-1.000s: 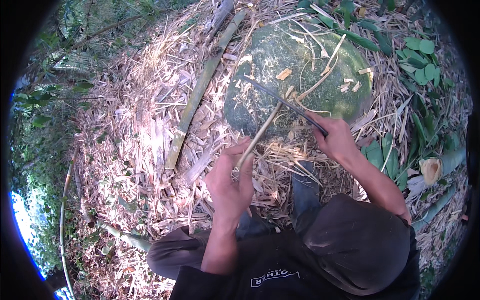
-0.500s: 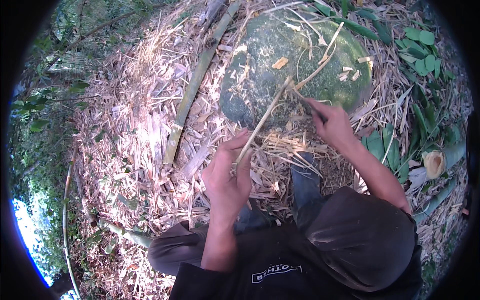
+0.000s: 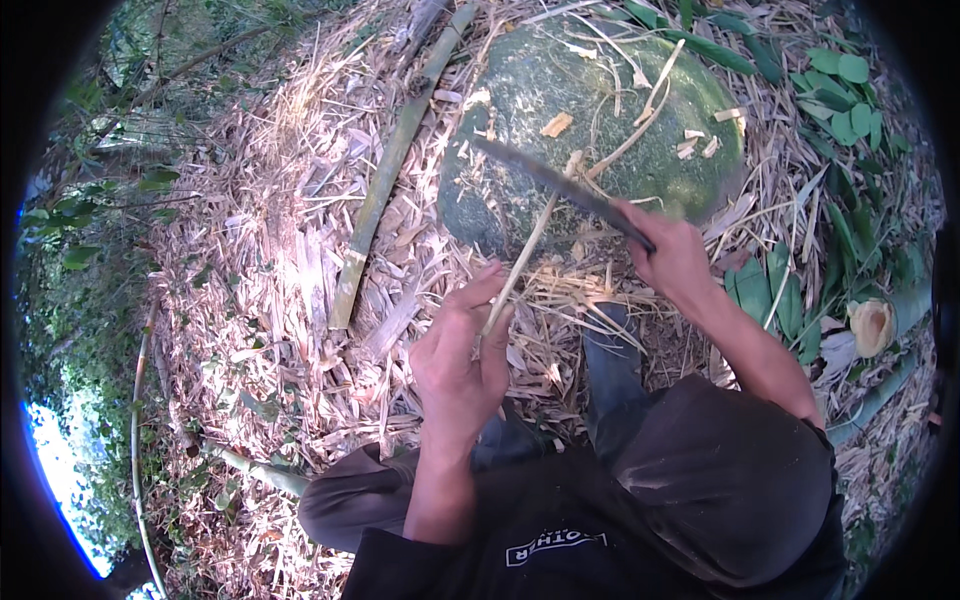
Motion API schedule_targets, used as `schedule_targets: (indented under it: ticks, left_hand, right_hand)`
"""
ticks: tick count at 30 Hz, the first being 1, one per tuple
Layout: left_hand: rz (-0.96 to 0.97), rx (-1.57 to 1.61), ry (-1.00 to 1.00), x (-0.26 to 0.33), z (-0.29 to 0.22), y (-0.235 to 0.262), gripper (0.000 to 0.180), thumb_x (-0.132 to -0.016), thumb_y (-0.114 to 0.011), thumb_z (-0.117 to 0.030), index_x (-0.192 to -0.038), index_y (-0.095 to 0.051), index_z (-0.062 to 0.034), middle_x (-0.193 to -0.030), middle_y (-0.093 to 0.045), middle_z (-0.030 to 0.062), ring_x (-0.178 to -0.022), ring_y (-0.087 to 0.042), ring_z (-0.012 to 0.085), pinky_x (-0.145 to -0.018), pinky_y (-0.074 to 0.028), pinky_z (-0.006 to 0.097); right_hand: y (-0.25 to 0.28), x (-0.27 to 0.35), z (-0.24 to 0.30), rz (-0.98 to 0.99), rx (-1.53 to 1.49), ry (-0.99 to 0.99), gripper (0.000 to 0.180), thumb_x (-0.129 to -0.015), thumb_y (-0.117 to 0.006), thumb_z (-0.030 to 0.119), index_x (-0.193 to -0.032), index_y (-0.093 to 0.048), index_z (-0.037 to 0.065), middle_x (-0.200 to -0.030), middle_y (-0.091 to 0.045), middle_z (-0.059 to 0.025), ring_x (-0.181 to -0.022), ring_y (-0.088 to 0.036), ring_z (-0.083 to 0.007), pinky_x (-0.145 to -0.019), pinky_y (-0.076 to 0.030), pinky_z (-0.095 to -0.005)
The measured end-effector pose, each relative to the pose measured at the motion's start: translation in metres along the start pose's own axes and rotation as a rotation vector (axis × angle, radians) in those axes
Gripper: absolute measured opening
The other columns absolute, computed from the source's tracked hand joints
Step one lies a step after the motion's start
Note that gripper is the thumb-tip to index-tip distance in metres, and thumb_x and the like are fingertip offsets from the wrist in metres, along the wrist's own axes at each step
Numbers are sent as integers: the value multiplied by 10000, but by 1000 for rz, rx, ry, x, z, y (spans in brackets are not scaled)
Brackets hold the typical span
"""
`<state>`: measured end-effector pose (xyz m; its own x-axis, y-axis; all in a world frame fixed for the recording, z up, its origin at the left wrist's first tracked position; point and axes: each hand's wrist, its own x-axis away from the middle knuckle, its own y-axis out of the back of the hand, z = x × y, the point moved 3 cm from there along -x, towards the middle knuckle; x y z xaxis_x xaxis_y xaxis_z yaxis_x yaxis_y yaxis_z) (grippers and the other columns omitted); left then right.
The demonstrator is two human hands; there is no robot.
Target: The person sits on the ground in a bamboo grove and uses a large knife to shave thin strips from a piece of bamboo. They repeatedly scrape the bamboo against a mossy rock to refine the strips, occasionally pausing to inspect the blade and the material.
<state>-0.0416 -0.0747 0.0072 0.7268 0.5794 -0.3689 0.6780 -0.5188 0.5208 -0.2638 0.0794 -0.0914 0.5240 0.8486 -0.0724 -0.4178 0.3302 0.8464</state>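
My left hand grips the near end of a thin pale bamboo strip, which slants up and away until its far tip rests on a big mossy green rock. My right hand is closed on the handle of a long dark knife. The blade reaches left and away over the rock and crosses the strip near its upper end. My knees, in dark trousers, fill the lower part of the view.
A long green bamboo pole lies on the ground left of the rock. Dry bamboo shavings and leaves cover the ground. Green leaves and a cut bamboo stump are at the right. Vegetation lines the left.
The knife blade has swung from down near the strip's middle up and out to the left over the rock. My left hand still holds the strip in about the same place.
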Motion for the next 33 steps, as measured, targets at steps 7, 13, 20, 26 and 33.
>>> schedule_targets:
  ticks: [7, 13, 20, 26, 33]
  left_hand:
    - [14, -9, 21, 0, -5, 0, 121, -899, -690, 51, -1007, -638, 39, -1063, -734, 195, -1062, -731, 355, -863, -606, 388]
    - [0, 2, 64, -2, -3, 2, 121, -904, -681, 53, -1018, -642, 38, -1066, -736, 193, -1071, -731, 345, -888, -600, 385]
    - [5, -36, 10, -8, -4, 3, 132, -885, -695, 68, -993, -626, 37, -1077, -733, 199, -1066, -732, 344, -871, -603, 380]
    - [21, -1, 0, -3, -5, 0, 138, -874, -698, 78, -978, -617, 36, -1081, -730, 199, -1072, -727, 354, -871, -602, 382]
    - [-13, -17, 78, -1, 5, 6, 96, -903, -685, 53, -972, -622, 33, -1076, -736, 184, -1076, -732, 329, -876, -594, 375]
  right_hand:
    - [2, 1, 0, 81, -50, -112, 480, -874, -645, 82, -1345, -631, 174, -881, -715, -197, -786, -696, -416, -712, -558, -522]
    - [4, 0, 3, 101, -6, -123, 526, -865, -643, 78, -1377, -596, 188, -894, -716, -196, -781, -695, -419, -711, -563, -531]
    - [-6, -7, -14, 46, 113, -130, 538, -857, -665, 110, -1378, -578, 208, -881, -720, -175, -779, -703, -423, -709, -568, -536]
    - [-6, -13, -19, 65, 53, -228, 487, -853, -664, 101, -1331, -622, 183, -889, -719, -186, -785, -699, -417, -722, -569, -527]
    - [-5, -9, -2, 34, 12, -188, 454, -868, -645, 88, -1310, -649, 186, -832, -706, -205, -767, -695, -421, -718, -563, -516]
